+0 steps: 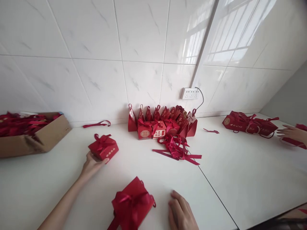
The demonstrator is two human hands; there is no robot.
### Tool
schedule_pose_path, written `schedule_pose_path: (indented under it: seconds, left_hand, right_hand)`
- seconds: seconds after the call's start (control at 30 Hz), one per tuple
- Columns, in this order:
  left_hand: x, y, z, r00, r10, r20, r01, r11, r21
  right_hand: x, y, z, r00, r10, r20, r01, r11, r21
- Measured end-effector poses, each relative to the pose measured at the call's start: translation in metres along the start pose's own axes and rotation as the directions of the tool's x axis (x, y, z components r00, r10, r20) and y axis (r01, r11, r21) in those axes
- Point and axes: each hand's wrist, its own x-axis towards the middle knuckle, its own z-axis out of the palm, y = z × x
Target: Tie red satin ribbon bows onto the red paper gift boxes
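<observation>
At far left, on the white tabletop (79, 150), a brown cardboard box (51, 132) with deep-red ribbons (26, 124) inside. Near the marbled white tile wall (96, 83), a loose dark-red ribbon loop (97, 124). Just in front, a small red card box with a bow and gold lettering (106, 151), grasped low in the left hand (92, 166), thumb on the near side; impossible to tell whether touching the table. Nearer the camera, a red card box with a large satin bow (133, 203), cut off by the lower edge. Toward the middle, a cluster of red card boxes (163, 123), looped triangular ones behind bow-tied ones, with a tangle of crimson ribbons (176, 148) in front. Below, beside the large-bow box but apart from it, the right hand (182, 212), released, fingers loosely curled. Farther right, a row of red boxes with cord handles (249, 124), then a co-worker's hand (294, 132) at another red box (294, 141).
</observation>
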Motion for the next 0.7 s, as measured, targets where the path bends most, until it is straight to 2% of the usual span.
schedule_pose_path:
  seconds: [0.07, 0.13, 0.17, 0.23, 0.33, 0.4, 0.47, 0.53, 0.6, 0.7]
  left_hand:
    - [-0.044, 0.007, -0.006, 0.985, 0.004, 0.173, 0.007, 0.998, -0.066]
    - [-0.082, 0.015, -0.017, 0.969, 0.01, 0.245, 0.018, 0.993, -0.112]
    - [-0.098, 0.019, -0.024, 0.969, 0.007, 0.248, 0.023, 0.993, -0.116]
    - [-0.123, 0.026, -0.039, 0.983, -0.009, 0.183, 0.03, 0.994, -0.109]
    - [-0.15, 0.034, -0.056, 0.999, -0.016, -0.043, 0.011, 0.995, -0.103]
    - [-0.165, 0.036, -0.059, 0.971, -0.003, -0.239, -0.015, 0.997, -0.071]
    - [-0.177, 0.036, -0.054, 0.922, -0.015, -0.387, 0.029, 0.999, 0.032]
    - [-0.186, 0.033, -0.045, 0.891, -0.063, -0.449, 0.154, 0.974, 0.169]
    - [-0.192, 0.032, -0.037, 0.888, -0.123, -0.442, 0.267, 0.923, 0.279]
    - [-0.196, 0.034, -0.031, 0.899, -0.154, -0.411, 0.309, 0.886, 0.345]
  right_hand:
    - [0.012, 0.001, -0.01, 0.998, -0.045, 0.04, 0.045, 0.999, 0.003]
    - [0.019, 0.001, -0.017, 0.995, -0.081, 0.054, 0.082, 0.997, -0.007]
    - [0.021, 0.0, -0.019, 0.994, -0.093, 0.058, 0.093, 0.996, -0.008]
    - [0.021, -0.002, -0.022, 0.993, -0.104, 0.063, 0.104, 0.995, -0.001]
    - [0.017, -0.003, -0.023, 0.991, -0.107, 0.076, 0.106, 0.994, 0.009]
    - [0.016, -0.002, -0.023, 0.99, -0.109, 0.094, 0.109, 0.994, 0.005]
    - [0.015, 0.0, -0.023, 0.988, -0.105, 0.115, 0.106, 0.994, -0.001]
    - [0.015, 0.002, -0.023, 0.986, -0.097, 0.134, 0.097, 0.995, 0.003]
    - [0.015, 0.003, -0.025, 0.984, -0.09, 0.156, 0.089, 0.996, 0.01]
    - [0.016, 0.003, -0.027, 0.979, -0.087, 0.183, 0.086, 0.996, 0.014]
